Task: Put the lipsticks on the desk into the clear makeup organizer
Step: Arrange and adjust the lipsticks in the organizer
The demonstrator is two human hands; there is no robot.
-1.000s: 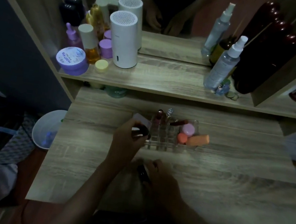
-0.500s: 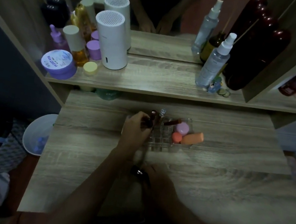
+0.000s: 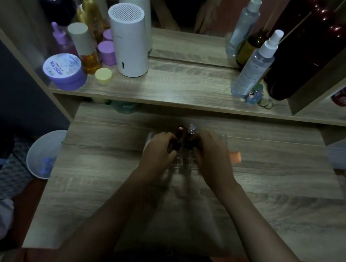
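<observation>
The clear makeup organizer stands in the middle of the wooden desk, mostly covered by both hands. My left hand is over its left side, fingers closed on a dark lipstick. My right hand is over its right side, fingers closed on another dark lipstick held upright above the slots. A red-capped lipstick and a clear-topped tube stand in the back row. An orange sponge pokes out from behind my right hand.
The shelf behind carries a white cylinder, a purple jar, several small bottles, a spray bottle and a dark red bottle. A mirror stands behind them. A white bin sits on the floor at the left.
My right hand has risen from the desk's near part with a dark lipstick and now sits over the organizer's right side. My left hand stays at the organizer's left.
</observation>
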